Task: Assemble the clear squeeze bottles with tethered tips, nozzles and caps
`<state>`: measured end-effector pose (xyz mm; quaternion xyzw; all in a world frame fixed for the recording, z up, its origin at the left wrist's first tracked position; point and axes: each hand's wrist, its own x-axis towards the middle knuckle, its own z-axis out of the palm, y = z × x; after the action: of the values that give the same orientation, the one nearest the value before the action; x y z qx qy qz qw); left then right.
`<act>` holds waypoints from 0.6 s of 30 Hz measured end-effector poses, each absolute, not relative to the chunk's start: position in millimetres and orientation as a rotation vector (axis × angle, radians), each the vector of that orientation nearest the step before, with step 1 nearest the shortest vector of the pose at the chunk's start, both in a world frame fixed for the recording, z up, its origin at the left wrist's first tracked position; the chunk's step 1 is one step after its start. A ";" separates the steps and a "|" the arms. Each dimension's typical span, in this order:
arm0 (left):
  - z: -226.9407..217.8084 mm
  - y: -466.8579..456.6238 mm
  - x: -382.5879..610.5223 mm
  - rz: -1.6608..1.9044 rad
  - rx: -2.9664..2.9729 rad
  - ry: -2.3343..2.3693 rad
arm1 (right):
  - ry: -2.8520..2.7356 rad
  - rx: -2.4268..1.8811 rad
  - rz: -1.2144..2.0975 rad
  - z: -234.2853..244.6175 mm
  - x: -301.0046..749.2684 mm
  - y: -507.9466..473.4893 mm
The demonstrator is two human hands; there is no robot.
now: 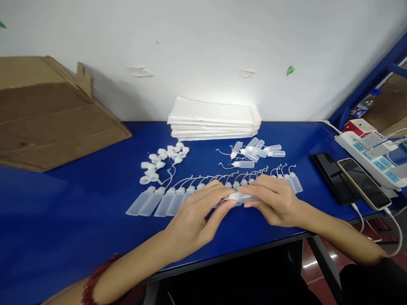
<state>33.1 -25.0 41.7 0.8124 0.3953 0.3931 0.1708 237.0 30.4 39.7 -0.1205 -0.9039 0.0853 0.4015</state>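
Note:
My left hand pinches the white cap of a small plastic squeeze bottle between thumb and fingers. From the other side, the fingers of my right hand are closed around the bottle's translucent body, and the bottle lies roughly level between both hands. Behind and partly under my hands runs a row of similar bottles with thin bent spouts, some of them hidden. Farther back left is a cluster of loose white caps. A small heap of spouted bottles lies behind the row, to the right.
A stack of white flat packets rests against the wall on the blue table. Brown cardboard stands at the left. Two phones with charging cables and a white power strip occupy the right end.

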 end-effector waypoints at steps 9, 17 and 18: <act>45.0 -25.5 32.0 0.962 2.173 1.108 | -2.288 -0.325 0.458 40.3 237.1 28.8; 59.2 -19.6 25.8 0.693 1.822 0.756 | -2.312 -0.174 -0.270 39.5 233.7 25.7; 59.9 -19.3 25.0 0.684 1.853 0.746 | -2.315 -0.187 -0.246 39.2 233.6 24.3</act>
<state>25.0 -19.3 59.9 0.7638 0.3075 0.2820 0.4925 233.6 24.3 39.2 -0.0735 -0.9118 -0.0969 0.3922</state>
